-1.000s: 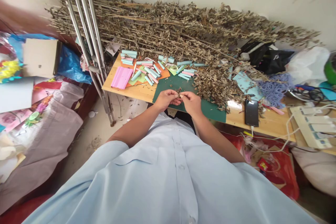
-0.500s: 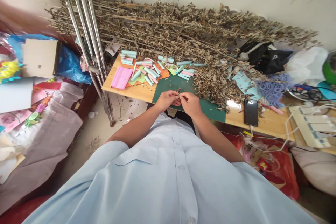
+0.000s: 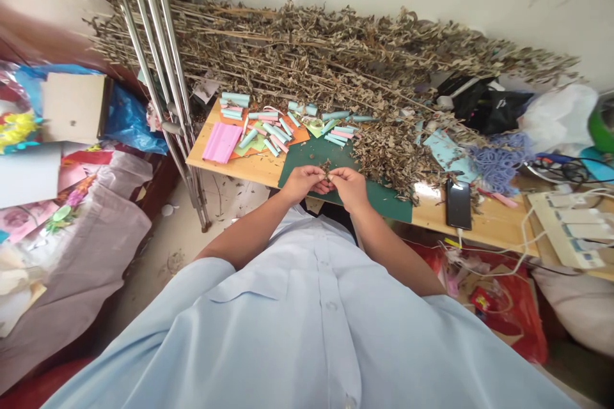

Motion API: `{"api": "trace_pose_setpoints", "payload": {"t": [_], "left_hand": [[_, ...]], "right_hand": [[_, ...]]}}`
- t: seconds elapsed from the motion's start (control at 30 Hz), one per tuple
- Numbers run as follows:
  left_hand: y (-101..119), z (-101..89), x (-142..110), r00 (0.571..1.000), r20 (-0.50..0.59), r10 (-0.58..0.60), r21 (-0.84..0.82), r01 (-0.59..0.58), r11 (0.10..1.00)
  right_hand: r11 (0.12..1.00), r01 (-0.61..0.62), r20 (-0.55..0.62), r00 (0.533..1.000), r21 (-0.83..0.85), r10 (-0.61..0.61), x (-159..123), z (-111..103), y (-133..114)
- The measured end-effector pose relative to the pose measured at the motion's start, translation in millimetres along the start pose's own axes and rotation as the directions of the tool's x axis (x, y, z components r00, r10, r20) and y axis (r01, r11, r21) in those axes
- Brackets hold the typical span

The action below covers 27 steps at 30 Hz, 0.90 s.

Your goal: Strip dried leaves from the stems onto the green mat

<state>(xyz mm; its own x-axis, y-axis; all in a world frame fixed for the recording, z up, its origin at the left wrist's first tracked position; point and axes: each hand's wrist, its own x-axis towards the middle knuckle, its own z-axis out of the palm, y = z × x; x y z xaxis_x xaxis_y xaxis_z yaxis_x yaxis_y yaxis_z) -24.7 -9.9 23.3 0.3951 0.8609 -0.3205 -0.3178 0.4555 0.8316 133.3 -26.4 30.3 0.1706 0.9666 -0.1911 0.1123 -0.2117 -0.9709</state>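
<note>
My left hand (image 3: 307,183) and my right hand (image 3: 347,186) meet over the near edge of a green cutting mat (image 3: 307,156). Both are closed, thumbs and fingertips pinching a small bit of dried leaves (image 3: 327,170) between them. Just beyond my right hand lies a loose heap of crumbled dried leaves (image 3: 388,156), partly covering the mat. Several blue and pink paper rolls (image 3: 275,133) lie behind and left of my hands. A pink paper stack (image 3: 222,142) sits at the table's left end.
Long bundles of dried leafy stalks (image 3: 307,45) fill the back of the wooden table (image 3: 249,172). Metal crutches (image 3: 163,51) lean at its left end. To the right are a phone (image 3: 458,206) on a cable, purple yarn (image 3: 503,158) and a power strip (image 3: 570,233).
My fingertips have drawn slightly apart, and more of the dried leaves shows between them. Otherwise the arms and the table look the same.
</note>
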Motion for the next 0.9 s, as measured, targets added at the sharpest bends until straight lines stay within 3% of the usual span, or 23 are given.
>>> {"api": "trace_pose_setpoints", "payload": {"t": [0.07, 0.17, 0.27, 0.37, 0.53, 0.9], "left_hand": [[0, -0.9, 0, 1.000, 0.007, 0.008, -0.039, -0.008, 0.999], [0, 0.1, 0, 1.000, 0.011, 0.012, -0.043, -0.012, 0.999], [2, 1.8, -1, 1.000, 0.004, 0.011, -0.018, -0.010, 1.000], [2, 1.8, -1, 1.000, 0.002, 0.018, -0.018, -0.018, 1.000], [0, 1.4, -1, 1.000, 0.018, 0.014, -0.004, -0.014, 1.000], [0, 2.0, -1, 0.999, 0.003, 0.032, 0.033, -0.032, 0.999]], "right_hand": [[0.995, -0.043, -0.035, 0.998, 0.090, 0.047, 1, 2, 2], [0.996, 0.006, -0.053, 0.999, 0.091, -0.001, -1, 3, 2], [0.988, 0.131, 0.016, 0.991, -0.086, -0.130, -4, -1, -2], [0.917, 0.298, 0.112, 0.954, -0.264, -0.278, -8, -6, -6], [0.800, 0.461, 0.163, 0.887, -0.383, -0.433, -9, -9, -6], [0.706, 0.521, 0.227, 0.851, -0.479, -0.474, -10, -13, -9]]}}
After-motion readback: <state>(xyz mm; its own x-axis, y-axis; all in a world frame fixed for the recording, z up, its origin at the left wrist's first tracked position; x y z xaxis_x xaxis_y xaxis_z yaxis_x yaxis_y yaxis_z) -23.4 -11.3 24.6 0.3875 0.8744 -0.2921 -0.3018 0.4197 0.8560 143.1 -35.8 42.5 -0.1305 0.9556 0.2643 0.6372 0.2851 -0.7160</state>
